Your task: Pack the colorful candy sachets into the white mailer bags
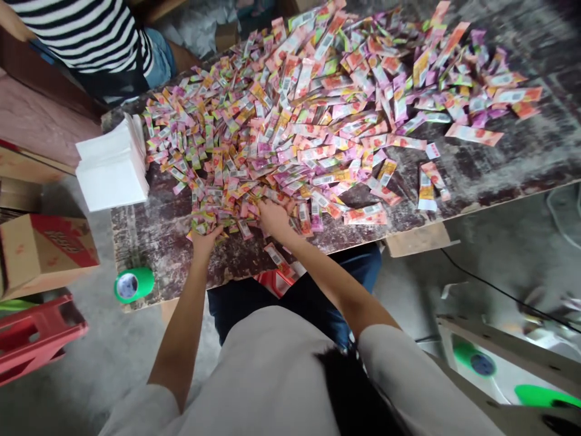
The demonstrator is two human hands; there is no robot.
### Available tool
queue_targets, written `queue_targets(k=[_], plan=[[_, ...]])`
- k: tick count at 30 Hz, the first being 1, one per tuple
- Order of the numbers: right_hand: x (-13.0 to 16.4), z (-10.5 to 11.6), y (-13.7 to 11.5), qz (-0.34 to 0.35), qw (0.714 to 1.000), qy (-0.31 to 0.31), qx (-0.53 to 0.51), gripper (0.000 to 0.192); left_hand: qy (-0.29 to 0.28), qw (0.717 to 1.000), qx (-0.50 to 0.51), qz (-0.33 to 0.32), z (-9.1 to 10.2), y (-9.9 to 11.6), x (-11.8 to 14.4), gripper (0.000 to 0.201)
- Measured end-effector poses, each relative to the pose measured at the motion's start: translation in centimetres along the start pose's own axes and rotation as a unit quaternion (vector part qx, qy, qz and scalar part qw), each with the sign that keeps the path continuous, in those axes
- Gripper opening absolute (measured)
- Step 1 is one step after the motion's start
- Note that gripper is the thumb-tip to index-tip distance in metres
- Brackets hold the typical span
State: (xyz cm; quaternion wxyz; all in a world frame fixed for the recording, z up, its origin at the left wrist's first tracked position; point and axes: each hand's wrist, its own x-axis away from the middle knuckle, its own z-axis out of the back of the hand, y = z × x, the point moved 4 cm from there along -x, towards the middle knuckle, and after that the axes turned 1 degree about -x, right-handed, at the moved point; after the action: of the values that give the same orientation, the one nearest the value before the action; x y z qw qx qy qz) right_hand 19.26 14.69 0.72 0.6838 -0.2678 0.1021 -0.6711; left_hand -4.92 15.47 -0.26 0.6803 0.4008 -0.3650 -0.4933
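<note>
Head view: left hand (205,237) and right hand (273,218) cupped loosely on sachets (290,121) at table (499,175) edge; grip unclear. Risk: sachets sliding off the edge.

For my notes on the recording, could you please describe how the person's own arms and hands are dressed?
Both arms are bare from above the elbow down. The left hand and right hand wear no gloves, and no rings, watch or bracelets can be made out. Short light grey sleeves cover only the upper arms.
</note>
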Motion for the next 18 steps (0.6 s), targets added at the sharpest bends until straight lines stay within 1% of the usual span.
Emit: queue_targets(k=[2,3,4,6,8,10,12,13,15,17,18], plan=[[-1.2,0.5,1.1,-0.025,1.0,0.002,-0.012,0.039,-0.005,1.0,-0.02,-0.012,0.5,-0.1,0.4,0.036],[-1.8,0.8,1.7,-0.043,0.999,0.005,-0.026,0.04,-0.023,0.999,-0.034,-0.016,0.6,-0.1,1.0,0.035],[-2.4,1.1,2.4,-0.061,0.997,0.009,-0.046,0.04,-0.054,0.997,-0.048,-0.019,0.5,-0.1,1.8,0.035],[-3.6,1.6,3.6,-0.096,0.99,0.021,-0.104,0.039,-0.148,0.986,-0.064,-0.034,-0.2,0.3,4.1,0.036],[-4.4,1.9,4.6,-0.129,0.973,0.028,-0.189,0.037,-0.267,0.959,-0.069,-0.062,-1.6,1.2,7.3,0.04],[-4.6,2.3,5.6,-0.16,0.939,0.035,-0.302,0.034,-0.366,0.919,-0.083,-0.117,-3.4,2.4,10.6,0.038],[-3.9,3.0,6.4,-0.175,0.889,0.051,-0.42,0.033,-0.438,0.87,-0.119,-0.193,-5.4,3.4,13.7,0.03],[-3.3,3.5,6.8,-0.179,0.862,0.06,-0.47,0.033,-0.468,0.839,-0.144,-0.237,-6.5,3.7,15.0,0.028],[-1.8,4.6,7.5,-0.189,0.819,0.074,-0.536,0.034,-0.516,0.768,-0.206,-0.319,-8.6,3.5,16.9,0.033],[-0.1,5.6,8.2,-0.214,0.797,0.071,-0.56,0.035,-0.539,0.7,-0.277,-0.378,-10.4,2.5,17.9,0.039],[0.7,6.0,8.7,-0.228,0.792,0.072,-0.562,0.035,-0.539,0.675,-0.307,-0.4,-11.1,1.9,18.1,0.04]])
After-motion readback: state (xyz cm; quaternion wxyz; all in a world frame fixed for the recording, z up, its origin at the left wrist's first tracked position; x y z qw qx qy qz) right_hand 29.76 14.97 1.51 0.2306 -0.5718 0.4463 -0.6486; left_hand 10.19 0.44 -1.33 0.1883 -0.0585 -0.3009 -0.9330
